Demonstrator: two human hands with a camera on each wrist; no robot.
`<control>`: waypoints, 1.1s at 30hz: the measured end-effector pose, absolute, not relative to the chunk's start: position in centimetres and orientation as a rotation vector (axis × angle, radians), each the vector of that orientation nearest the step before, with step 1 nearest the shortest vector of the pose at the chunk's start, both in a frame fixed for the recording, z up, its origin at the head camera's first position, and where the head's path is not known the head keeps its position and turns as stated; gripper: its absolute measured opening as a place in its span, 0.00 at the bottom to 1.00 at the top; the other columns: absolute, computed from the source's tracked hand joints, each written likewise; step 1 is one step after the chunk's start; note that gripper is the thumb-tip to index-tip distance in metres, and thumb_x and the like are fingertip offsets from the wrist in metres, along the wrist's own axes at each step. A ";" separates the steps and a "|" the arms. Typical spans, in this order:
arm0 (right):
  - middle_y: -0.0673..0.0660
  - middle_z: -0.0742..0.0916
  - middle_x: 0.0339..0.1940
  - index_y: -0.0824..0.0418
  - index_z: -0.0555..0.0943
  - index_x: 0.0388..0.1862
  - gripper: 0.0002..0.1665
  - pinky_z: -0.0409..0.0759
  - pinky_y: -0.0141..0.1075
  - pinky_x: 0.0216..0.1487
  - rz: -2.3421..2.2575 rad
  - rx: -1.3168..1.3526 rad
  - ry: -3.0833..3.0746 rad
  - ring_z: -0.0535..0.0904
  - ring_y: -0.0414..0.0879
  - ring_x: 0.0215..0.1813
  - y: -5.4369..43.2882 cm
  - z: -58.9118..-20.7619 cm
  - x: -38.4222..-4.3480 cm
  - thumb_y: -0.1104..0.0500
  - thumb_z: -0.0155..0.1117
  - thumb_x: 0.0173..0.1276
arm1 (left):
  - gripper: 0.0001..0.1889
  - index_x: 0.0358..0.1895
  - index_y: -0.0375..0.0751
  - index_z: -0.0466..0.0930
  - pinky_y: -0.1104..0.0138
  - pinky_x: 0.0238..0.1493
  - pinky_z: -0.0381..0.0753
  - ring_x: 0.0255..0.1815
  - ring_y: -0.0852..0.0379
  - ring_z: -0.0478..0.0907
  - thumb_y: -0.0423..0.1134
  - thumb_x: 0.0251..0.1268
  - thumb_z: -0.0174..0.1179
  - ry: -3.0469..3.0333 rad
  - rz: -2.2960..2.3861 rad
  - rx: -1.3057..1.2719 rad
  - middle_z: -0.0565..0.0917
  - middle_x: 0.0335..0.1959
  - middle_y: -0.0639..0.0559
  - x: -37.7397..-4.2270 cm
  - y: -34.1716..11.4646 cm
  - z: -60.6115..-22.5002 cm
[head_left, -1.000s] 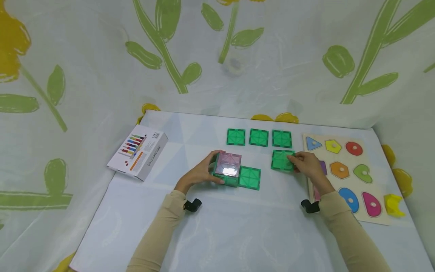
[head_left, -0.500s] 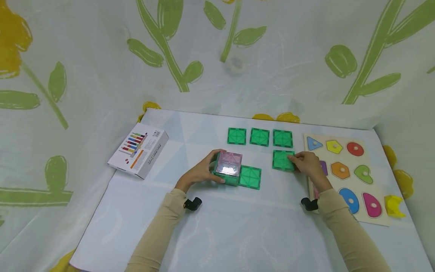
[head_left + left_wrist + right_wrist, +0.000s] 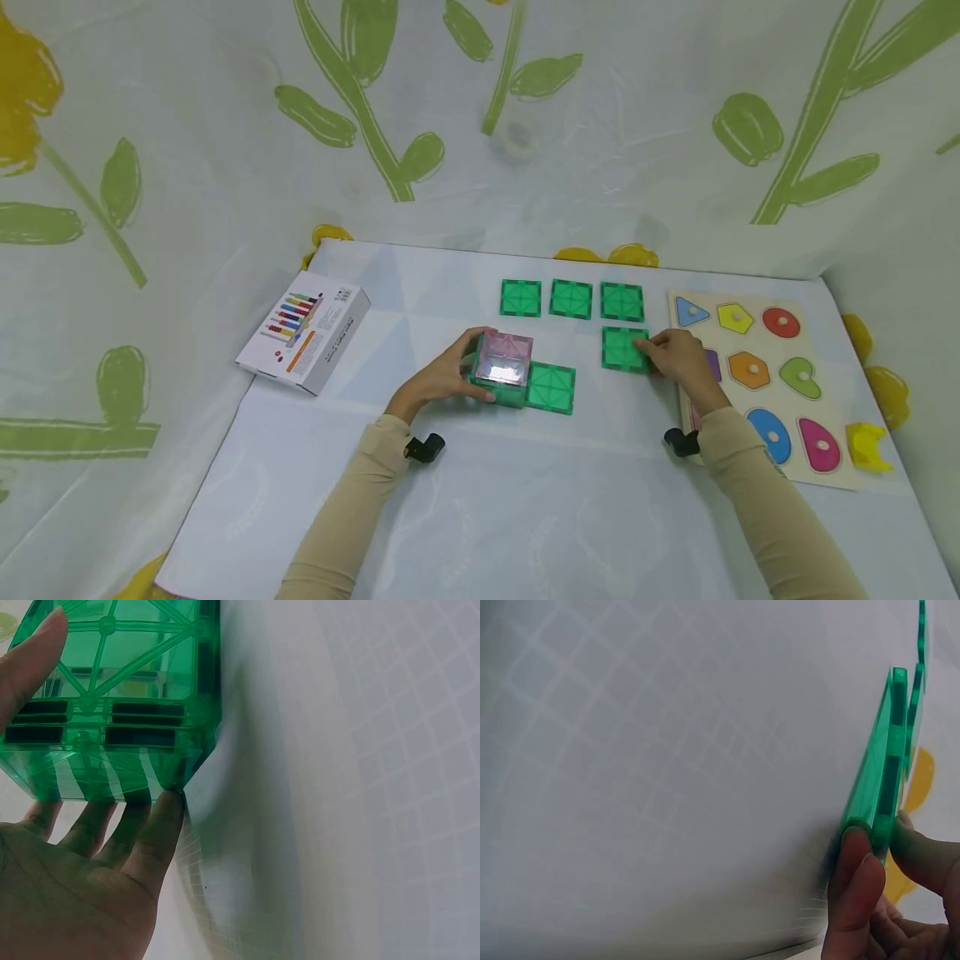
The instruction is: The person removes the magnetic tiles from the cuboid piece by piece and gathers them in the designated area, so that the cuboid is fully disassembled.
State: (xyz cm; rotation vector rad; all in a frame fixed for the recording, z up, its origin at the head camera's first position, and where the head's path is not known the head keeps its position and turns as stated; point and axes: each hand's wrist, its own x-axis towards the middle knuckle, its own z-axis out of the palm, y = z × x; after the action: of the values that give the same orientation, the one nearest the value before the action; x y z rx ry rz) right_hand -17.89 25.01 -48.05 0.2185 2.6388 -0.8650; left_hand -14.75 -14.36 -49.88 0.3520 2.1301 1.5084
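My left hand [image 3: 442, 375] grips the left side of a small box built of see-through magnetic tiles [image 3: 505, 358], green at the sides and pink on top. In the left wrist view, the thumb lies on one green wall [image 3: 142, 656] and the fingers touch an adjoining side. A flat green tile [image 3: 551, 389] adjoins the box's right side. Farther right, my right hand [image 3: 681, 360] pinches the right edge of a square green magnetic tile [image 3: 621, 348]. The right wrist view shows this tile [image 3: 877, 765] edge-on between thumb and fingers; whether it touches the table cannot be told.
Three green tiles [image 3: 572, 299] lie in a row behind the hands. A wooden shape puzzle board [image 3: 765, 342] sits at the right, partly under the right forearm, with a yellow piece [image 3: 868, 447] beside it. A white printed carton [image 3: 303, 333] stands at the left.
Both hands stay almost in place, with the left still gripping the box. The tile in the right hand has shifted very slightly to the right and looks a little flatter.
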 end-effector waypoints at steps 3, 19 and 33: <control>0.64 0.87 0.34 0.76 0.77 0.54 0.35 0.75 0.30 0.30 -0.859 0.230 2.632 0.81 0.45 0.30 25.0 -48.0 -18.0 0.42 0.55 0.77 | 0.58 0.77 0.57 0.52 0.42 0.80 0.56 0.85 0.41 0.46 0.33 0.43 0.80 2.129 1.512 0.359 0.56 0.81 0.50 -14.7 -14.4 -49.9; 0.58 0.85 0.29 0.75 0.77 0.51 0.32 0.76 0.31 0.29 -0.814 0.191 2.605 0.79 0.43 0.29 25.5 -48.0 -18.5 0.43 0.54 0.77 | 0.57 0.77 0.58 0.52 0.41 0.80 0.55 0.84 0.40 0.45 0.33 0.44 0.79 2.125 1.515 0.351 0.54 0.82 0.50 -14.7 -14.3 -49.7; 0.58 0.86 0.24 0.76 0.77 0.50 0.30 0.74 0.31 0.28 -0.743 0.150 2.620 0.80 0.43 0.25 25.6 -47.6 -18.8 0.47 0.56 0.76 | 0.58 0.77 0.59 0.52 0.42 0.81 0.56 0.84 0.43 0.46 0.32 0.44 0.80 2.119 1.522 0.346 0.56 0.81 0.51 -14.6 -14.4 -49.8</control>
State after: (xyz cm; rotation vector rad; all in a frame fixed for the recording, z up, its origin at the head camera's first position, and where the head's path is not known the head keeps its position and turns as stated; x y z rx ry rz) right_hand -18.78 25.56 -47.64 0.1503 2.6195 -0.7431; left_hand -14.61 -14.41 -49.82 0.3463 2.1191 1.5219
